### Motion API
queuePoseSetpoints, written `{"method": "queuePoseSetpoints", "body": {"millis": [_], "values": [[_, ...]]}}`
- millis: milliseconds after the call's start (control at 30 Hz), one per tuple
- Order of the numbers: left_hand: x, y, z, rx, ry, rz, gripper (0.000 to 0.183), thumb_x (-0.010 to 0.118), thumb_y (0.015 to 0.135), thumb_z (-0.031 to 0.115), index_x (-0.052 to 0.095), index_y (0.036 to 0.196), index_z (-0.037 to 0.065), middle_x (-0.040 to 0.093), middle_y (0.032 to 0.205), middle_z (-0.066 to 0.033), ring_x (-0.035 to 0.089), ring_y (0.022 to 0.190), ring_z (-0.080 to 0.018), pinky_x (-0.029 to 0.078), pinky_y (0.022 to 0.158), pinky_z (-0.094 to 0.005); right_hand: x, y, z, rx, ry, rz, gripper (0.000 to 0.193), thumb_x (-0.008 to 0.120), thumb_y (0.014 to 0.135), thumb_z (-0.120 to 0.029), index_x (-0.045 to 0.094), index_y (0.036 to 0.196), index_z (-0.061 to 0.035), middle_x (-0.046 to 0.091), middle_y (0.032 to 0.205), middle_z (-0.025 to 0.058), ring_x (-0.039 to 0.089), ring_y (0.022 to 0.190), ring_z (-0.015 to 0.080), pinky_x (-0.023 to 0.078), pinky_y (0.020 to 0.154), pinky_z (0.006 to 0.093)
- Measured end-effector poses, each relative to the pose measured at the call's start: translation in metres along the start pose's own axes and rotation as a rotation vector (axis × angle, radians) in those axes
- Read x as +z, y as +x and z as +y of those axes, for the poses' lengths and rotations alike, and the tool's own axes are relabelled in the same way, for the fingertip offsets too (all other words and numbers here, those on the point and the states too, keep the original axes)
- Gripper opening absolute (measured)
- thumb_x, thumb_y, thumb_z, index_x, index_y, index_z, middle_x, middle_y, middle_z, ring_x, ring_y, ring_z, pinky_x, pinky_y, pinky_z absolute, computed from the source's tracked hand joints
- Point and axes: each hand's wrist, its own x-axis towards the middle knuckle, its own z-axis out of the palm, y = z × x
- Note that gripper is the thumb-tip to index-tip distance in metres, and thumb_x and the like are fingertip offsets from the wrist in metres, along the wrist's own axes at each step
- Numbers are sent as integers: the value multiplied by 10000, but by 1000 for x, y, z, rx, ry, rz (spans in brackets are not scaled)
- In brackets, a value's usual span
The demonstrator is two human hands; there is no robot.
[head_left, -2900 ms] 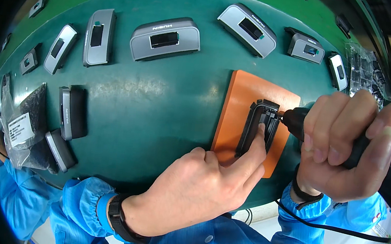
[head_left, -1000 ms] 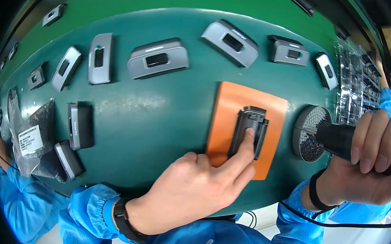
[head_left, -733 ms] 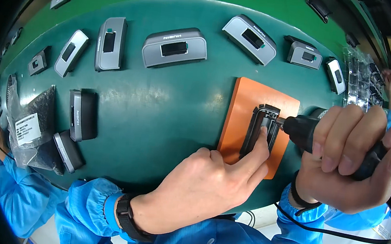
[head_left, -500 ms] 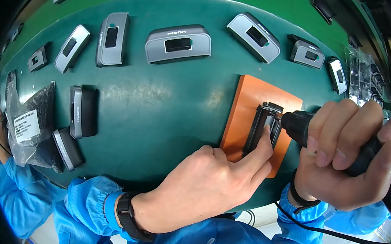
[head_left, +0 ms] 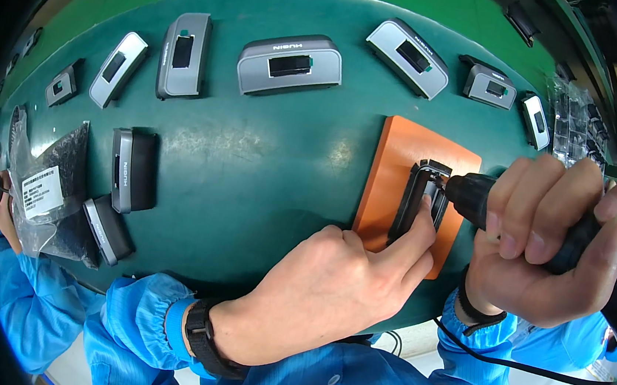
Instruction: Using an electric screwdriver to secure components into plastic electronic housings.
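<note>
The black housing point(head_left: 406, 211) lies on the orange block point(head_left: 392, 152) at 3 o'clock on the counter point(head_left: 253, 150). Work on it looks unfinished: the driver's point(head_left: 468, 195) bit is at its 1 o'clock end; screws seated or left cannot be counted. The right hand's point(head_left: 547, 219) grip is clenched round the driver; the left hand's point(head_left: 336, 280) index finger presses the housing, its hidden grip untellable.

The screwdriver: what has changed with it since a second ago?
The right hand brought the screwdriver left, from over the round dish to the upper end of the black part. Nothing was visibly let go. The left hand still has a finger on the part, on the orange board; the grey cases stayed put.
</note>
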Motion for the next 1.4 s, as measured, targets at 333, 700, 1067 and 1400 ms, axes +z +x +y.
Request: {"method": "queuePoseSetpoints", "body": {"millis": [333, 700, 1067, 1400], "values": [[-1, 1, 0, 1, -2, -13, 219, 616, 773, 118, 648, 982, 63, 627, 1309, -93, 520, 441, -64, 407, 435, -205, 5, -8, -3, -11, -45, 43, 182, 344, 1040, -278, 434, 1027, -120, 424, 643, -6, 398, 472, 91, 380, 458, 270], [0, 0, -1, -8, -66, 9, 218, 626, 767, 126, 678, 969, 60, 646, 1267, -92, 538, 450, -67, 416, 430, -213, 6, -12, -3, -40, -77, 11, 180, 325, 1050, -298, 410, 1032, -140, 434, 657, 7, 422, 498, 107, 397, 486, 282], [1, -2, -1, -16, -98, 42, 277, 632, 751, 127, 686, 1020, 86, 645, 1244, -87, 506, 428, -93, 406, 413, -236, -4, -10, 3, -78, -82, -205, 186, 510, 994, -289, 397, 1004, -142, 486, 657, 1, 471, 512, 105, 399, 504, 268], [-2, -1, 1, -31, -60, -24, 265, 624, 758, 111, 681, 1016, 133, 635, 1175, -24, 488, 421, -100, 383, 423, -243, -9, -7, -1, 22, 0, -189, 254, 560, 998, -325, 397, 1029, -133, 491, 670, 9, 460, 513, 115, 401, 485, 264]]}}
